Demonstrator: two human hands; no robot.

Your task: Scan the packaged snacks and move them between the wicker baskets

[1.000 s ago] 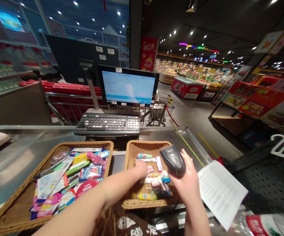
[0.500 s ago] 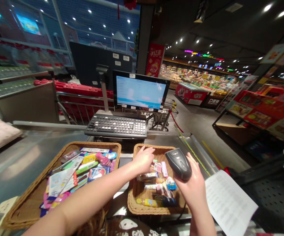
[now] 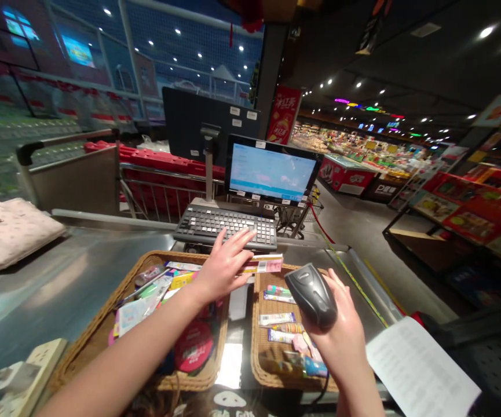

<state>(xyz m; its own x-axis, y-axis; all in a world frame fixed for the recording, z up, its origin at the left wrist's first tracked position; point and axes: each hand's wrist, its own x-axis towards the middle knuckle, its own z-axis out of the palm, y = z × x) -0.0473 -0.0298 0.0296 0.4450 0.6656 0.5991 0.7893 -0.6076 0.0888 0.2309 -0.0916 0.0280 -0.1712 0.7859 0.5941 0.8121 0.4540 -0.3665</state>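
In my left hand is a slim pink-and-white packet with a barcode on it. The hand is above the gap between two wicker baskets, just in front of the keyboard, and its fingers partly cover the packet. My right hand is wrapped round a black barcode scanner, whose head points up and left over the right basket. Several small tubes and wrapped items lie in that basket. The left basket holds a heap of colourful packaged goods, partly hidden behind my left forearm.
A lit monitor stands behind the keyboard. A printed paper sheet lies at the right, near a perforated dark panel. On the left are a pale bag and a power strip. Shopping carts stand beyond the counter.
My left hand has left the right basket for the gap between the baskets, and the slim packet now shows in it. My right hand keeps the scanner. The view has turned slightly left.
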